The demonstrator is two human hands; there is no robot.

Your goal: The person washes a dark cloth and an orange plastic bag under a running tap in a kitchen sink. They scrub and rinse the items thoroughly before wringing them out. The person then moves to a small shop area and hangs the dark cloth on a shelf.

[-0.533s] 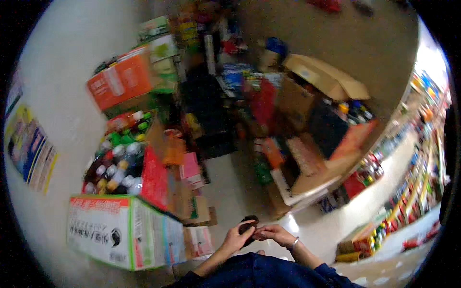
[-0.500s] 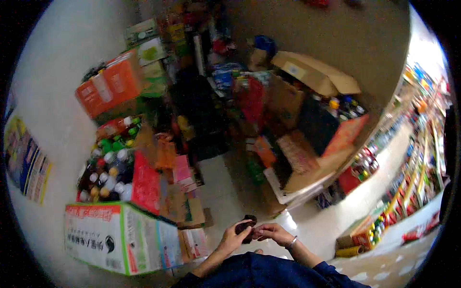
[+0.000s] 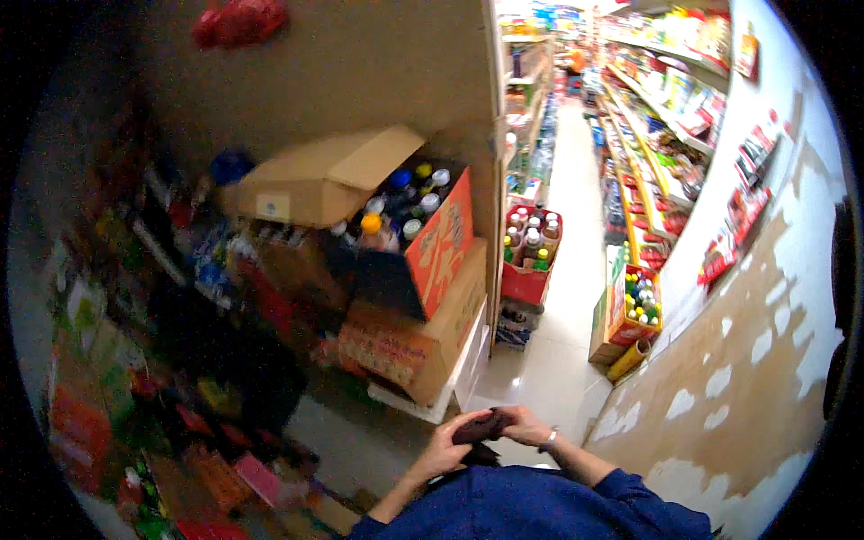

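Observation:
My left hand is closed around one side of a dark brown, soft-looking bundle, perhaps cloth; its exact kind cannot be made out. At the bundle's other side, my right hand grips it with curled fingers. A pale band circles my right wrist. Both hands are held close together in front of my dark blue top. Some darker material hangs below the bundle, near my left fingers.
Ahead stands an orange-sided carton of bottles on a brown box. A red crate of bottles is beyond the wall edge. Stocked shelves line an aisle. Right is a peeling wall; a bottle box stands beside it.
My view has swung right, bringing the aisle and shelves toward the middle. My right hand has gone from pinching at the bundle's edge to gripping its side.

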